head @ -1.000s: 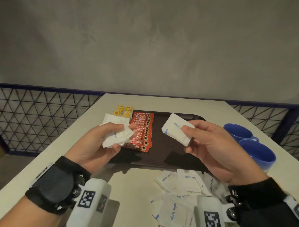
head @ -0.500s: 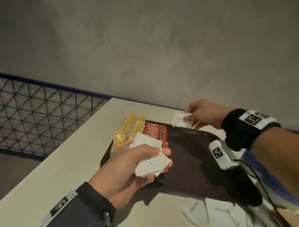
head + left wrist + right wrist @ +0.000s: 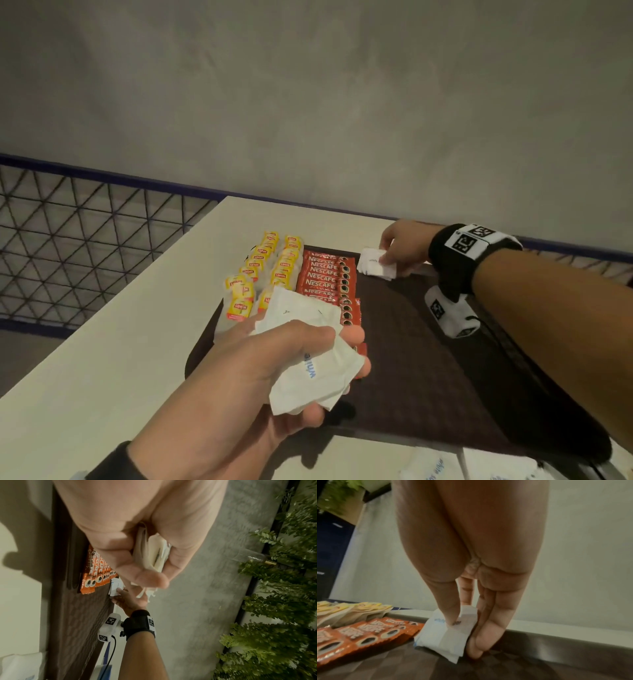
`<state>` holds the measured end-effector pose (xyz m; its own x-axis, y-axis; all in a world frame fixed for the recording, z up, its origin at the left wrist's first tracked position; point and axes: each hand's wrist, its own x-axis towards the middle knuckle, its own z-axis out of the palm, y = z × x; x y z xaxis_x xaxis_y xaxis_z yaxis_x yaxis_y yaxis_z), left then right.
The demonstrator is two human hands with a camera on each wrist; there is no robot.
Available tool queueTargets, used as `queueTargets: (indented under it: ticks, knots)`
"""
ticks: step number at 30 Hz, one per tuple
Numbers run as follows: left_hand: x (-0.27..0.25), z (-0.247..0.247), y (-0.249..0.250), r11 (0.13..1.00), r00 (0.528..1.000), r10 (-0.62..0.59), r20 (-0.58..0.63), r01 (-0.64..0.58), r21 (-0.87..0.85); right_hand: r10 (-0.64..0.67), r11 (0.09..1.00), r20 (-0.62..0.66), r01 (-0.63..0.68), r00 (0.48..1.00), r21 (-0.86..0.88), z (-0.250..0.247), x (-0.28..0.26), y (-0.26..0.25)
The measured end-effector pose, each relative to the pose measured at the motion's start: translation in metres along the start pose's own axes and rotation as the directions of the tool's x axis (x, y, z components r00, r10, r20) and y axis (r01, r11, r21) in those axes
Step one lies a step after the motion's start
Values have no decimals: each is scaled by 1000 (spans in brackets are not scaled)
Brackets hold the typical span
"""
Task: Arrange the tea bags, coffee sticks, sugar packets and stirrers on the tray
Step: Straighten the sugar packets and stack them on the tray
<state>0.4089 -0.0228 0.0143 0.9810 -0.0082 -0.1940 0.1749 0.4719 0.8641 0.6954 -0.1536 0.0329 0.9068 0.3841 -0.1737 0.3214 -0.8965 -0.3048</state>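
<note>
A pale table [image 3: 113, 342] carries a dark tray [image 3: 428, 359] at centre; loose white sugar packets [image 3: 428, 467], blurred, seemingly lie on the tabletop at five o'clock.

Tea bags [image 3: 263, 274] left of coffee sticks [image 3: 325, 277] on tray [image 3: 428, 359], sugar packet [image 3: 375, 266] right.

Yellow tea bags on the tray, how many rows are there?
2: one row along the brown tray's left edge, the other beside the red coffee sticks. The left hand may hide their near ends.
</note>
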Motion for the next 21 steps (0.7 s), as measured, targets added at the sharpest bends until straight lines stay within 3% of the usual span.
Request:
queueTargets:
  ticks: [5, 11, 21]
  knots:
    - [-2, 2, 0, 999, 997, 39, -61, -39, -10, 2, 999, 1, -2, 1000, -36, 1, 1, -7]
    - [-4, 10, 6, 999, 999, 13, -47, -11, 33, 23, 994, -5, -23, 1000, -109, 6, 2, -11]
    - [-1, 7, 5, 999, 980, -1, -198, 10, 43, 96, 983, -4, -95, 995, -160, 10, 4, -15]
